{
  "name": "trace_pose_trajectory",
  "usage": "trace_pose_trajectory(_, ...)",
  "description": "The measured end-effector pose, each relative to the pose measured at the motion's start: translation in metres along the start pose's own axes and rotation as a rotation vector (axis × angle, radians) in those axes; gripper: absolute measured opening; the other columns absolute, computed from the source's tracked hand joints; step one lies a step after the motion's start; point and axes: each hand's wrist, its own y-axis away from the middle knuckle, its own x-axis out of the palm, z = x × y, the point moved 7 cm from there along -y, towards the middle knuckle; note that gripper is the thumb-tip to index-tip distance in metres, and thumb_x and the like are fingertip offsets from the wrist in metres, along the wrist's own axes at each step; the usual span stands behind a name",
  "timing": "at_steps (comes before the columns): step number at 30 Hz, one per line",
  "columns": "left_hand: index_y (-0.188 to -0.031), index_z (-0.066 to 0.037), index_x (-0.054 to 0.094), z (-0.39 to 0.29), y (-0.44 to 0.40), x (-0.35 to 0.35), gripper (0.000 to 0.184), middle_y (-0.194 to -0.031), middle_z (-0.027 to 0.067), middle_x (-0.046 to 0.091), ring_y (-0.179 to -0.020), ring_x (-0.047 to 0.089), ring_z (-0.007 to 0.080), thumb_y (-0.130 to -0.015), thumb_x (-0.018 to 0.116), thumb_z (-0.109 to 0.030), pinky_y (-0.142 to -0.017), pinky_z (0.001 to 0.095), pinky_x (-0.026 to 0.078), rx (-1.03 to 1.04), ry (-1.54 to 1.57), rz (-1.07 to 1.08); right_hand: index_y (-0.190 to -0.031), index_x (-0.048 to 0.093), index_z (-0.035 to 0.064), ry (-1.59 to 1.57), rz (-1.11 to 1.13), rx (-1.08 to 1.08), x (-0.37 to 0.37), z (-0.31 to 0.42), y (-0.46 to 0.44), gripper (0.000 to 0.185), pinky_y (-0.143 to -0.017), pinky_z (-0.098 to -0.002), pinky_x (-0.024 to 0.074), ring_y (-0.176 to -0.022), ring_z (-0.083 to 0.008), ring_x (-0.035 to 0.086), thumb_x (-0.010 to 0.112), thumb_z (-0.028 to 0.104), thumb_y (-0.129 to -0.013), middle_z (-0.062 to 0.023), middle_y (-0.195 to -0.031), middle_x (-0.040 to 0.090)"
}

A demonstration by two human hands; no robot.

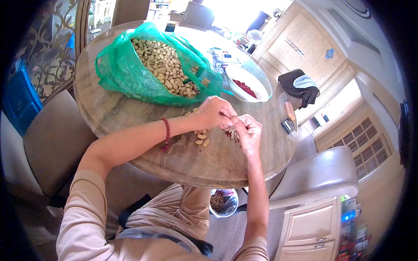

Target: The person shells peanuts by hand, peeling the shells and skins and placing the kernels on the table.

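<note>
Both hands meet above the round table (pixel 217 163), fingertips nearly touching. My left hand (pixel 215 114) has its fingers pinched together, and what they hold is too small to name. My right hand (pixel 248 132) is also closed in a pinch, its hold hidden by thumb and fingers. Several unshelled peanuts (pixel 201 138) lie on the table below my left hand. Small red kernels and pale bits show under the hands. Behind them, a green plastic bag (pixel 117 71) lies open, full of unshelled peanuts (pixel 163 63). A white bowl (pixel 261 92) holds red kernels (pixel 244 88).
On the floor below the table edge stands a white bin (pixel 233 209) with shells inside. Chairs (pixel 315 172) stand right and left (pixel 56 137). A small dark object (pixel 288 125) lies near the table's right edge. A clear plastic package (pixel 223 57) sits behind the bowl.
</note>
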Motion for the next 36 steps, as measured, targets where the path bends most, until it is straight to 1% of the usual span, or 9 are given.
trace_pose_trajectory(6, -0.084, 0.002, 0.064, 0.005, -0.002, -0.004, 0.011, -0.073, 0.0079, 0.065, -0.063, 0.062, 0.0116, -0.073, 0.065, 0.0, -0.057, 0.0233, 0.052, -0.072, -0.002, -0.056, -0.072, 0.06, 0.0026, 0.001, -0.019, -0.013, -0.005, -0.015, -0.004, 0.016, -0.038, -0.0186, 0.0295, -0.042, -0.0018, 0.039, 0.06, 0.013, -0.084, 0.0037, -0.053, 0.05)
trace_pose_trajectory(9, -0.086, 0.003, 0.063, 0.007, -0.001, -0.007, 0.012, -0.077, 0.0097, 0.065, -0.065, 0.063, 0.0137, -0.075, 0.065, -0.001, -0.059, 0.0244, 0.054, -0.043, 0.143, -0.039, -0.075, 0.061, 0.0029, -0.152, -0.035, 0.068, -0.006, -0.018, -0.003, 0.015, -0.037, -0.0189, 0.0247, -0.04, -0.0012, 0.034, 0.058, 0.014, -0.085, 0.0052, -0.051, 0.046)
trace_pose_trajectory(11, -0.09, 0.004, 0.062, 0.015, -0.002, -0.008, 0.015, -0.081, 0.0115, 0.065, -0.067, 0.064, 0.0151, -0.076, 0.064, -0.002, -0.061, 0.0254, 0.054, -0.147, 0.266, -0.051, -0.078, 0.062, 0.0031, -0.257, 0.004, 0.122, -0.006, -0.024, -0.003, 0.015, -0.036, -0.0192, 0.0214, -0.039, -0.0005, 0.031, 0.056, 0.014, -0.086, 0.0062, -0.05, 0.044)
trace_pose_trajectory(14, -0.095, 0.004, 0.061, 0.016, -0.002, -0.007, 0.019, -0.085, 0.0121, 0.065, -0.071, 0.064, 0.0159, -0.077, 0.064, -0.002, -0.064, 0.0265, 0.055, -0.204, 0.294, -0.041, -0.08, 0.062, 0.0027, -0.359, 0.019, 0.174, -0.007, -0.032, -0.005, 0.014, -0.035, -0.0192, 0.019, -0.038, -0.0005, 0.028, 0.056, 0.014, -0.087, 0.0066, -0.05, 0.043)
trace_pose_trajectory(24, -0.102, 0.003, 0.06, 0.018, -0.002, -0.003, 0.025, -0.087, 0.01, 0.065, -0.073, 0.063, 0.0135, -0.079, 0.062, -0.005, -0.067, 0.0259, 0.054, -0.175, 0.249, 0.04, -0.086, 0.063, 0.0008, -0.317, 0.045, 0.187, -0.005, -0.029, -0.004, 0.017, -0.035, -0.0186, 0.0184, -0.038, -0.0001, 0.027, 0.055, 0.016, -0.088, 0.0062, -0.051, 0.045)
trace_pose_trajectory(27, -0.103, 0.003, 0.06, 0.015, -0.003, -0.003, 0.026, -0.085, 0.0098, 0.065, -0.073, 0.063, 0.0129, -0.078, 0.063, -0.005, -0.066, 0.0251, 0.054, -0.154, 0.171, 0.045, -0.085, 0.063, 0.0009, -0.317, 0.048, 0.217, -0.003, -0.028, -0.003, 0.016, -0.036, -0.0185, 0.0207, -0.038, -0.0005, 0.029, 0.058, 0.016, -0.086, 0.0056, -0.053, 0.048)
trace_pose_trajectory(33, -0.103, 0.003, 0.06, 0.008, -0.003, -0.005, 0.028, -0.082, 0.0119, 0.066, -0.072, 0.063, 0.0141, -0.076, 0.063, -0.005, -0.065, 0.0256, 0.053, -0.083, 0.018, 0.075, -0.082, 0.064, 0.0006, -0.096, 0.01, 0.175, -0.003, -0.026, -0.004, 0.012, -0.038, -0.0181, 0.0276, -0.043, -0.0003, 0.038, 0.062, 0.012, -0.081, 0.0044, -0.059, 0.054)
trace_pose_trajectory(35, -0.101, 0.0, 0.062, -0.021, -0.006, -0.016, 0.03, -0.081, 0.0126, 0.067, -0.072, 0.064, 0.0146, -0.072, 0.064, -0.006, -0.067, 0.0272, 0.052, 0.177, -0.539, 0.036, -0.082, 0.064, -0.0005, 0.066, -0.106, 0.037, -0.018, -0.03, -0.009, 0.011, -0.039, -0.0174, 0.0301, -0.045, -0.0012, 0.041, 0.061, 0.01, -0.08, 0.0044, -0.059, 0.055)
trace_pose_trajectory(36, -0.098, -0.002, 0.063, -0.022, -0.007, -0.024, 0.03, -0.078, 0.0125, 0.066, -0.071, 0.065, 0.0166, -0.069, 0.066, -0.008, -0.068, 0.0282, 0.05, 0.167, -0.537, 0.014, -0.079, 0.064, -0.0009, 0.139, -0.127, 0.08, -0.023, -0.028, -0.007, 0.01, -0.043, -0.0184, 0.0353, -0.046, -0.0041, 0.045, 0.061, 0.009, -0.076, 0.0014, -0.056, 0.056)
